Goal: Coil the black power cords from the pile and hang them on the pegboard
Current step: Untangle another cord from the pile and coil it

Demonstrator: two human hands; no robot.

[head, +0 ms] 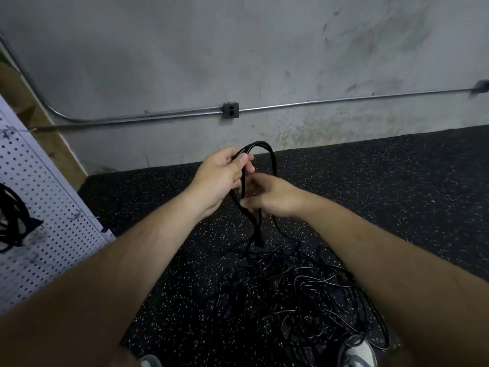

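Observation:
A black power cord [267, 148] is looped in front of me, its strands hanging down toward the floor. My left hand [223, 178] grips the top of the loop between thumb and fingers. Just below and to the right, my right hand [270, 196] is curled round the hanging strands; it is blurred. A tangled pile of black cords [304, 295] lies on the floor below my hands. The white pegboard [39, 207] leans at the left, with one coiled black cord [12, 215] hanging on it.
The floor is black speckled rubber [397, 181]. A grey concrete wall carries a metal conduit [344, 100] and an outlet box [231, 110]. My shoes [357, 352] show at the bottom edge beside the pile. A wooden frame [57, 147] stands behind the pegboard.

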